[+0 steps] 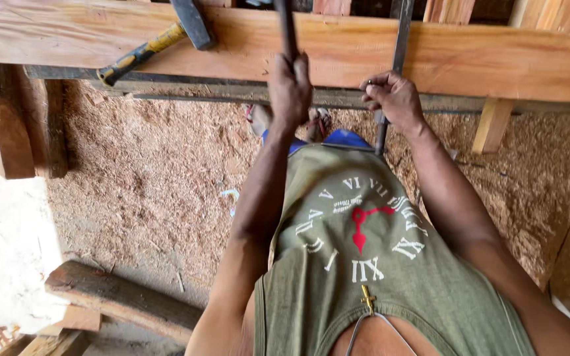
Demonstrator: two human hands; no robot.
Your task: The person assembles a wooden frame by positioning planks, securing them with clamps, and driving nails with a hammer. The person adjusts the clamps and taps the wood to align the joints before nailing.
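My left hand (289, 89) is clenched around a dark metal bar (285, 26) that rises over the front edge of a long reddish wooden plank (470, 56). My right hand (396, 99) grips a thin dark metal rod (400, 39) that stands upright across the same plank, its lower end reaching down past my wrist. Both arms stretch forward over my olive sleeveless shirt. A hammer (159, 41) with a yellow and black handle lies on the plank to the left, apart from both hands.
Sawdust covers the floor (153, 178) under the bench. A dark wooden post (8, 122) stands at the left. A rough beam (120, 296) and wood offcuts lie at the lower left. A pale wooden leg (493, 125) supports the plank at the right.
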